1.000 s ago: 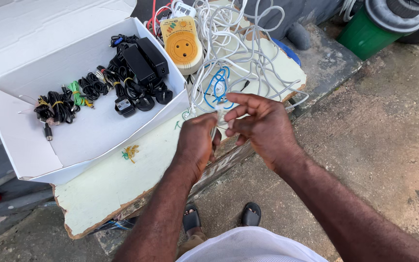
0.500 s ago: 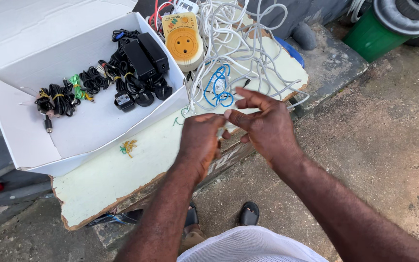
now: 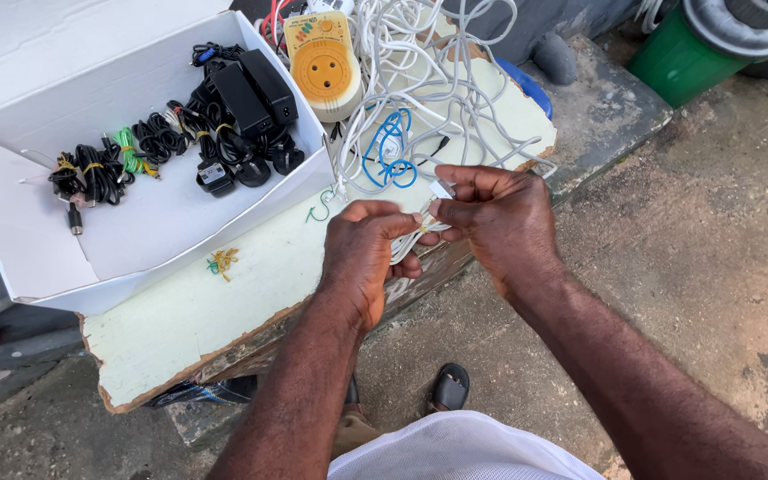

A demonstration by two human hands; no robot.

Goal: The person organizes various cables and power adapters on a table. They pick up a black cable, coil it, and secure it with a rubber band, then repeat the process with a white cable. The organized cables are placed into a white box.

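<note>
Pinching white cable (image 3: 420,233) — between left hand (image 3: 368,258), right hand (image 3: 500,218).

I see my left hand (image 3: 366,258) and right hand (image 3: 500,218) pinching a white cable (image 3: 420,229) over the board (image 3: 251,293), beside the box (image 3: 162,213).

One open white cardboard box (image 3: 162,222) stands on one worn pale-painted wooden tabletop (image 3: 251,293). Inside lie two black rectangular power adapters (image 3: 255,93) and about five tied bundles of black cable (image 3: 91,173). One cream and orange plug-in socket unit (image 3: 324,64) sits beside it. One coiled blue cable (image 3: 388,147). One green plastic bucket (image 3: 686,58). The tangled white cables (image 3: 437,98) cannot be counted.
</note>
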